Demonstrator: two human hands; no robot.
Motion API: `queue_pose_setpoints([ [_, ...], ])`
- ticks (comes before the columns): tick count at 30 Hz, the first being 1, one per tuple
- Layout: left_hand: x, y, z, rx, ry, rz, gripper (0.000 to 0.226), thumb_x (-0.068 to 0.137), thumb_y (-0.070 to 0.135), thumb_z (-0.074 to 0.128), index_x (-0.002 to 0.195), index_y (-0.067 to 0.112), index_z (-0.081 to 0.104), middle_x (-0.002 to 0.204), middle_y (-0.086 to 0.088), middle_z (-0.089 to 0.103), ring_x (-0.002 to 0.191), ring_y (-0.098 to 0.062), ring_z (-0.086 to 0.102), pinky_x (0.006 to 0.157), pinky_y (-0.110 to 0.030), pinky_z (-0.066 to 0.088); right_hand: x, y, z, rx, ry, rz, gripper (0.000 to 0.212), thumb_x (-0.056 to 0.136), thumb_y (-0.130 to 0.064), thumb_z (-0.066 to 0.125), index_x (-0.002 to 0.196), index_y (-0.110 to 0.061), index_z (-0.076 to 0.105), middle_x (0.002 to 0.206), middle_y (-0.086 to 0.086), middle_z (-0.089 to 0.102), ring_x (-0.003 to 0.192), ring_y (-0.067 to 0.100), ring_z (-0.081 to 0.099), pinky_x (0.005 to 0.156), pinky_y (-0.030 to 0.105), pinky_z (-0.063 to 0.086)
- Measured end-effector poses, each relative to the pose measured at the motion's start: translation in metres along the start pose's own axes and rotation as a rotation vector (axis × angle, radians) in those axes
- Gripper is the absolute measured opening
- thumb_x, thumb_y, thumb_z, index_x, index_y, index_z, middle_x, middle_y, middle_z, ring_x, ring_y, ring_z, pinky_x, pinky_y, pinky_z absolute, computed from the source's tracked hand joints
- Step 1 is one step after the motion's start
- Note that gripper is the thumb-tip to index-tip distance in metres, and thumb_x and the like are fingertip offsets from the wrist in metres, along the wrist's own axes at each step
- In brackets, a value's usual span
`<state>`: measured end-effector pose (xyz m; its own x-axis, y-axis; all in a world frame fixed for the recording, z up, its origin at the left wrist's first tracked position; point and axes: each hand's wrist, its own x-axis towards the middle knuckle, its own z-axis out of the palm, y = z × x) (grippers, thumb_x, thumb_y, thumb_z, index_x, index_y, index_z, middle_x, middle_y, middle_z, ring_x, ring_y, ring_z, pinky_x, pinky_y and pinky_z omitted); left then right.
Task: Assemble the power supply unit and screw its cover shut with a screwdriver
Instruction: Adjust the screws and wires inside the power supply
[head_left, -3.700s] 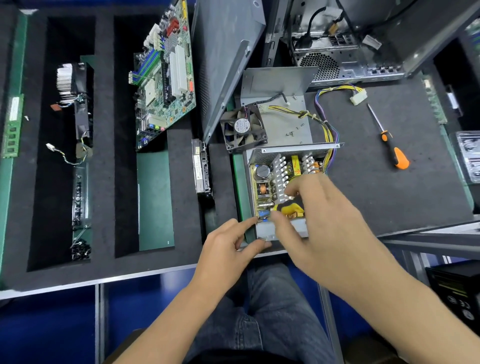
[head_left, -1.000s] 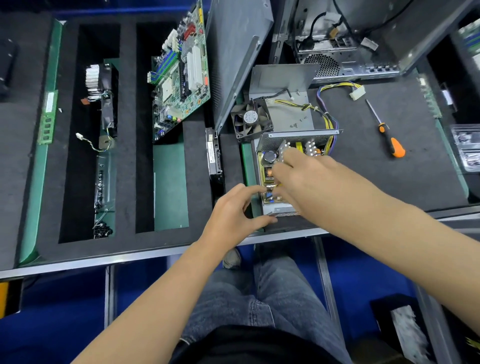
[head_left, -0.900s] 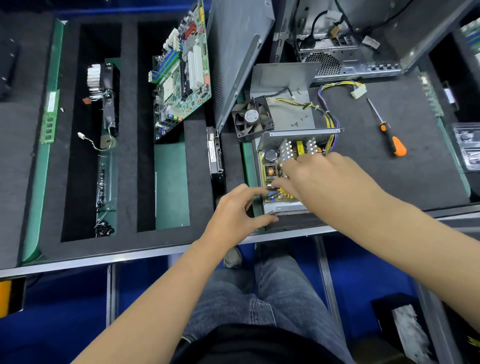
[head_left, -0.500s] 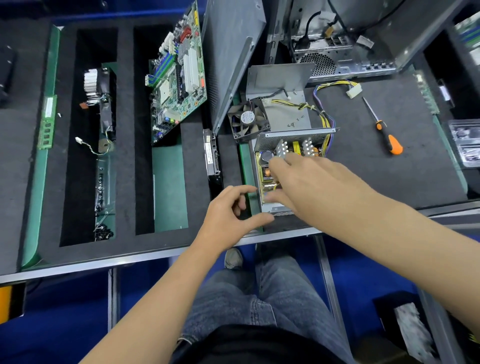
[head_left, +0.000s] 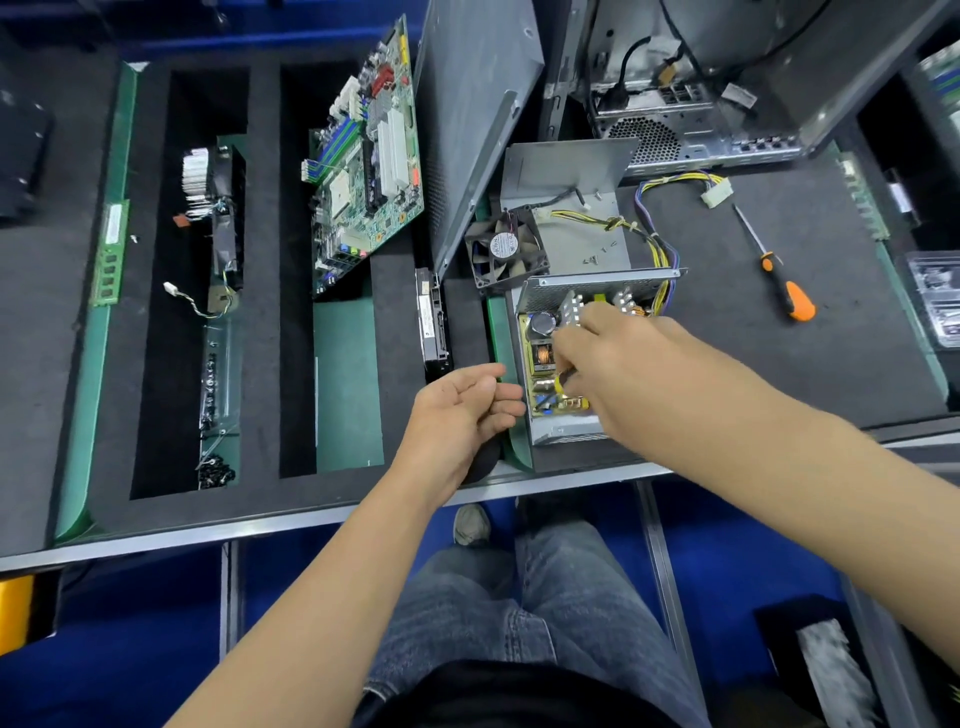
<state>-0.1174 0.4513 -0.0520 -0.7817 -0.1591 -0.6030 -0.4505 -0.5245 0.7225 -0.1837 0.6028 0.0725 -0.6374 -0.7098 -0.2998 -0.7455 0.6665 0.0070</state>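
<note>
Power supply unit (head_left: 558, 410): open-topped metal case at table's near edge, circuit board exposed. Right hand (head_left: 618, 358): over the board, fingers curled, pinching a small dark item; identity unclear. Left hand (head_left: 462, 410): at 9 o'clock of the case, fingers loosely curled, holding nothing. Cover (head_left: 563, 208) with fan (head_left: 506, 247): at 12 o'clock. Orange-handled screwdriver (head_left: 779, 280): at 2 o'clock, untouched.

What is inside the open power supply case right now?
Inside the power supply case a yellow circuit board shows, with a round capacitor and finned heatsinks. The right hand covers the rest of the board.
</note>
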Motion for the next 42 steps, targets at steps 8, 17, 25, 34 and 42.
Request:
queue_pose_setpoints([
  [8, 0.012, 0.011, 0.008, -0.188, 0.158, -0.111, 0.035, 0.105, 0.028, 0.05, 0.098, 0.0, 0.069, 0.073, -0.006, 0.072, 0.061, -0.012, 0.069, 0.056, -0.02, 0.055, 0.001, -0.01, -0.006, 0.014, -0.028, -0.042, 0.012, 0.097, -0.01, 0.051, 0.101, -0.016, 0.042, 0.098, 0.006, 0.033, 0.085, 0.025, 0.053, 0.067, 0.031, 0.038],
  [17, 0.011, 0.006, 0.0, -0.142, 0.044, -0.057, 0.016, 0.1, -0.002, 0.053, 0.104, -0.001, 0.068, 0.087, -0.013, 0.076, 0.081, -0.019, 0.074, 0.074, -0.024, 0.059, -0.006, -0.01, -0.01, 0.074, -0.072, 0.055, 0.032, 0.086, -0.005, 0.06, 0.107, -0.017, 0.039, 0.1, 0.002, 0.025, 0.064, 0.016, 0.037, 0.053, 0.023, 0.033],
  [25, 0.009, 0.009, -0.001, -0.194, 0.044, -0.109, 0.009, 0.08, 0.005, 0.074, 0.085, 0.007, 0.081, 0.082, -0.009, 0.073, 0.07, -0.013, 0.069, 0.067, -0.02, 0.056, -0.004, -0.003, -0.01, 0.231, 0.051, 0.121, 0.033, 0.098, -0.048, 0.05, 0.096, -0.019, 0.035, 0.093, 0.0, 0.04, 0.078, 0.025, 0.047, 0.065, 0.035, 0.038],
  [34, 0.01, 0.009, -0.001, -0.235, 0.049, -0.117, 0.031, 0.069, 0.007, 0.076, 0.098, -0.005, 0.071, 0.09, -0.018, 0.075, 0.082, -0.02, 0.075, 0.073, -0.024, 0.059, -0.001, -0.012, 0.006, 0.17, 0.391, 0.127, 0.034, 0.086, -0.034, 0.072, 0.073, -0.005, 0.06, 0.052, 0.007, 0.054, 0.036, 0.03, 0.052, 0.04, 0.028, 0.036],
  [42, 0.008, 0.011, 0.001, -0.295, 0.022, -0.114, 0.011, 0.072, 0.01, 0.073, 0.078, 0.011, 0.081, 0.084, -0.011, 0.075, 0.076, -0.015, 0.074, 0.068, -0.02, 0.058, -0.02, 0.004, 0.003, 0.475, 0.76, 0.264, 0.029, 0.09, -0.024, 0.063, 0.066, -0.009, 0.056, 0.048, -0.005, 0.047, 0.042, 0.018, 0.037, 0.042, 0.024, 0.04],
])
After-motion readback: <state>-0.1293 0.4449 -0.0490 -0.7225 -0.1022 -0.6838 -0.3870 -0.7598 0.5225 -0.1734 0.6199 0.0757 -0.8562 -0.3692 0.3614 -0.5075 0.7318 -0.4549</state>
